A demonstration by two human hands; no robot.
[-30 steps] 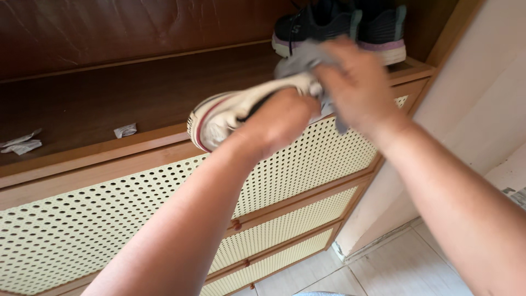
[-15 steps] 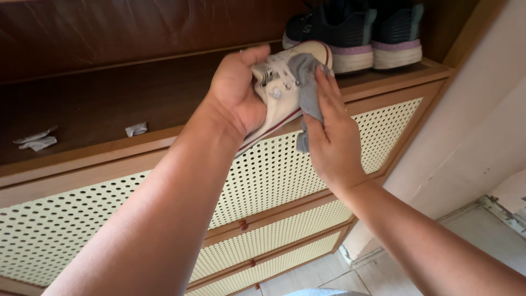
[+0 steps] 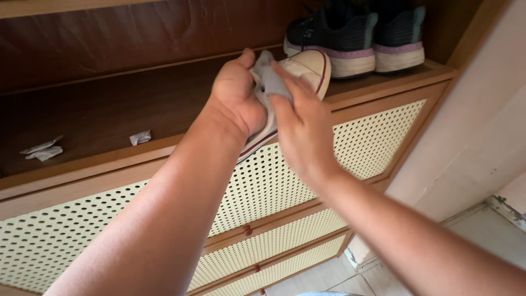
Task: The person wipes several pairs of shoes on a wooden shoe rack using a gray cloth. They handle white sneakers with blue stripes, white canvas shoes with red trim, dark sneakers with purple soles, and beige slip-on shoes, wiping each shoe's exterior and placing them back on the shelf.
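I see my left hand (image 3: 236,98) clamped around the white canvas sneaker (image 3: 298,74) while my right hand (image 3: 298,129) presses a grey cloth (image 3: 268,79) against it; hard rubbing could twist the sneaker loose

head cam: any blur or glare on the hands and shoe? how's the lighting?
Head view: left hand and white sneaker fairly sharp, right hand with grey cloth slightly soft; no glare; shelf recess dim, perforated cabinet front and forearms evenly lit.
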